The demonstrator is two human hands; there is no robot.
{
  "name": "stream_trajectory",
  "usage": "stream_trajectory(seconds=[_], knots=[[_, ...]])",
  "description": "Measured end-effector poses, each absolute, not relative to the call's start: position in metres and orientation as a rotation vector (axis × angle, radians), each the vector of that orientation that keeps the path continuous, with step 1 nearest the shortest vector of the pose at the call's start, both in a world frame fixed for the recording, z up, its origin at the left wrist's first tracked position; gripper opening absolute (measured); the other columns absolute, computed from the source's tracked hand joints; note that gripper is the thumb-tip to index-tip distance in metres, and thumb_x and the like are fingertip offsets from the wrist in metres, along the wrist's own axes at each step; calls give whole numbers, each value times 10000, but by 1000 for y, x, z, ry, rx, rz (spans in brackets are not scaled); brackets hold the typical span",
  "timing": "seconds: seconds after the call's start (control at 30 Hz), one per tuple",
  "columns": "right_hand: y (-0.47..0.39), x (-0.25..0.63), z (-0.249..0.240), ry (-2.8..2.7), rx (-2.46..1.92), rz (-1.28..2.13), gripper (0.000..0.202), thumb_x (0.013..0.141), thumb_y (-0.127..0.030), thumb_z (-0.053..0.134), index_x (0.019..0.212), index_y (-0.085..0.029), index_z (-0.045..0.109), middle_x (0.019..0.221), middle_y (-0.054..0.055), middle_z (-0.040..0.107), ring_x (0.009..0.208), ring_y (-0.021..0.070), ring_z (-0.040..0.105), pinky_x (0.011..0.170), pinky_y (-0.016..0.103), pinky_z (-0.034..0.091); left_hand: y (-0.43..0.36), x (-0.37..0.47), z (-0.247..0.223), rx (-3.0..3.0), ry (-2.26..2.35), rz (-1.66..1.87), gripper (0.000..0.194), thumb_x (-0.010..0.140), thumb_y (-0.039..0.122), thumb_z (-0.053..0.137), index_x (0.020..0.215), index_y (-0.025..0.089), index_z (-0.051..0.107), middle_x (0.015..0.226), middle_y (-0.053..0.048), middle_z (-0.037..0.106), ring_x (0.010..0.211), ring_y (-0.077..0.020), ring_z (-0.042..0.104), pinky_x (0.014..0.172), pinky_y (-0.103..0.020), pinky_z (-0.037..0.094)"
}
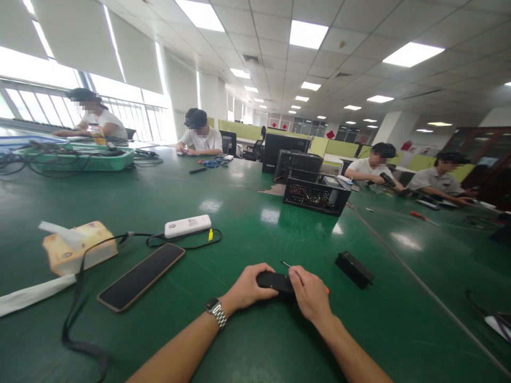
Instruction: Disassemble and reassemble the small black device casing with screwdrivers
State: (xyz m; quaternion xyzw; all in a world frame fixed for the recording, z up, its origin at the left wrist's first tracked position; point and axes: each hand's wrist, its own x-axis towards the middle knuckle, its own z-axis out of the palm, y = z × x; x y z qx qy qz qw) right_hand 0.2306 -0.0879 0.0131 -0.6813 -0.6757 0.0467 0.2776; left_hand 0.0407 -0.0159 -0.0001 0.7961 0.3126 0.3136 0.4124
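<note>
My left hand is closed around one end of a small black rectangular box, thumb on the near side. My right hand is closed at the box's other end and covers it. A thin metal screwdriver shaft sticks out past the right fingertips, and a bit of orange handle shows at that hand's outer side; the rest of the screwdriver is hidden. Whether the right fingers also grip the box, I cannot tell. To the right, apart from both hands, a similar black box lies on the green table.
At left are a phone, a white power strip, a tissue pack and a black cable. Farther back stand an opened computer case and a green basket of cables. Several people sit around the table. A red-handled screwdriver lies far right.
</note>
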Motion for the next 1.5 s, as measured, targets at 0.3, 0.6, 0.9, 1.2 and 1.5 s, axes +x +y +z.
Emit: stream_trajectory(seconds=[0.3,0.6,0.9,1.2,1.5], knots=[[-94,234,19,-1798,-1902,177,469,986,-481,249,875,-260,647,736,2,701,692,180,652,571,225,350,-17,37,0,2073,742,764,302,739,283,715,1006,174,628,900,-3,646,805,-178,582,734,-250,445],[-105,276,38,-1756,-2087,-9,605,917,-621,350,520,-205,538,504,11,562,501,146,517,500,245,235,-20,36,4,2108,784,729,416,706,376,751,1053,187,622,977,-20,644,871,-209,587,781,-271,439],[-100,250,17,-2054,-1899,-3,459,961,-398,381,586,-208,566,565,3,606,524,133,540,524,250,248,-22,38,4,2155,866,746,305,762,344,680,1017,188,616,956,-25,651,868,-214,587,778,-275,442],[-89,233,17,-2091,-1419,-227,505,838,-511,565,1220,-180,566,1223,144,586,1140,300,514,965,448,410,-20,42,0,2176,826,745,375,746,396,734,1037,189,618,1049,-69,660,953,-260,597,854,-326,446],[-86,210,9,-2380,-1472,-119,554,896,-366,532,1425,-276,394,1412,111,479,1154,291,531,942,448,461,-12,23,7,1999,527,657,708,668,260,764,1294,219,438,1223,-64,598,1073,-246,569,967,-338,425]])
